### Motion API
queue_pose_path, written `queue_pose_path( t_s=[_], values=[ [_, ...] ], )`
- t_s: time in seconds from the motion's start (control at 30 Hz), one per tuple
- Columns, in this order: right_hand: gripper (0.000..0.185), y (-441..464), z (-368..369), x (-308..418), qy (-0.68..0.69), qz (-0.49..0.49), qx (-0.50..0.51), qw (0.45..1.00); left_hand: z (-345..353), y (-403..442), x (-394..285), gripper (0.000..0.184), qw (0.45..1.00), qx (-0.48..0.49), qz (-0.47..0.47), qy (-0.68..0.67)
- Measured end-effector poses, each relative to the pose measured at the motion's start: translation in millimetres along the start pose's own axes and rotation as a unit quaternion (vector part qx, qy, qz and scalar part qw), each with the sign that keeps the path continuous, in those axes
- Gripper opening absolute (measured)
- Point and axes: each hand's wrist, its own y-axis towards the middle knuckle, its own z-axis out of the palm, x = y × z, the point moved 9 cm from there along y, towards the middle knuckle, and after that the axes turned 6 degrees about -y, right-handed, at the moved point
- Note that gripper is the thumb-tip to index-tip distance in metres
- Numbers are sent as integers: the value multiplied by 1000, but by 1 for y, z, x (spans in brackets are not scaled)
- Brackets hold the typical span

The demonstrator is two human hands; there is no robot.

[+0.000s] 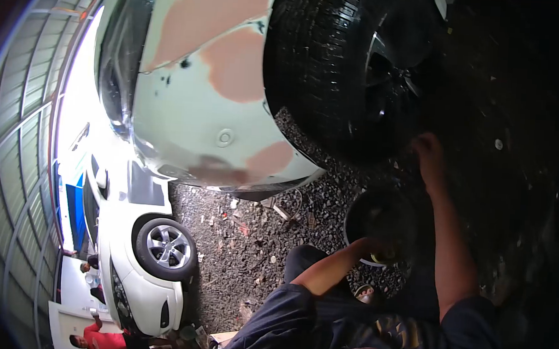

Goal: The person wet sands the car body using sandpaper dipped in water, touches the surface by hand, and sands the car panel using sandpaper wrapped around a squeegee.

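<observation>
My left hand (pixel 372 245) reaches into a dark round bucket (pixel 347 225) on the gravel. A small yellow-green thing (pixel 377 258) shows beside that hand, but shadow hides the fingers. Farther out to the right, my right hand (pixel 425 144) is beside the lower edge of a big black tyre (pixel 316 69); its fingers are dim and blurred. The tyre, with its dark wheel, belongs to a pale car body (pixel 187 119) with reddish-brown patches.
Beyond the gravel (pixel 224 260) stands a white car (pixel 121 242) with a silver wheel (pixel 167 246). A person in red (pixel 106 342) is at the bottom left. Rubble and scraps lie between the cars. Deep shadow covers the right side.
</observation>
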Motion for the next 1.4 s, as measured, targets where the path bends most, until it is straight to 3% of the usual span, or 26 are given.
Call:
queue_pose_path(
  t_s=[0.17,0.33,0.4,0.43,0.53,0.57,0.6,0.63,0.67,0.7,0.73,0.77,0.8,0.83,0.87,0.9,1.0,1.1,1.2,1.23,1.3,1.4],
  values=[
    [14,18,-10,-15,-4,31,-21,999,-5,-28,-15,32,984,-146,36,98],
    [13,35,-13,-33,23,6,-20,1000,-17,-114,-70,33,965,-242,51,-84],
    [14,45,-11,-43,25,-12,-15,1000,-33,-187,-140,34,925,-333,178,-32],
    [17,47,-10,-48,39,-3,-20,999,-35,-239,-190,36,863,-396,306,63],
    [24,51,-1,-52,27,26,18,999,-3,-395,-324,34,799,-456,351,174],
    [28,58,3,-67,30,0,44,999,9,-449,-361,28,679,-532,335,379],
    [32,63,5,-84,35,-25,71,997,17,-490,-388,26,644,-519,467,313],
    [37,74,10,-114,88,-85,87,989,25,-529,-415,27,647,-608,358,287],
    [39,77,14,-116,53,-73,74,993,46,-560,-449,27,585,-639,388,316],
    [41,82,13,-112,19,-64,60,996,64,-585,-479,23,481,-620,471,403],
    [43,93,16,-126,-8,-45,82,996,60,-606,-494,22,420,-660,398,480],
    [45,110,19,-151,-36,-28,101,994,44,-616,-511,36,353,-642,402,549],
    [44,139,20,-178,-76,-141,111,981,29,-626,-527,50,277,-623,403,610],
    [42,147,25,-187,-44,-153,124,980,6,-625,-532,53,321,-603,416,600],
    [41,154,31,-195,-12,-163,138,977,-6,-615,-532,63,349,-621,344,612],
    [39,155,36,-192,84,-70,160,981,-9,-612,-525,71,185,-609,351,686],
    [34,147,35,-172,-6,-44,150,988,5,-609,-537,68,218,-595,344,693],
    [32,135,35,-160,-24,-9,97,995,-6,-610,-549,52,260,-545,431,670],
    [33,102,53,-130,68,72,60,993,1,-604,-565,32,279,-532,464,651],
    [31,104,58,-127,50,46,68,995,7,-603,-572,27,282,-527,477,644],
    [29,106,63,-122,15,-8,77,997,23,-589,-585,22,249,-524,432,690],
    [29,80,73,-91,79,78,39,993,17,-564,-628,19,188,-534,390,726]
  ],
)
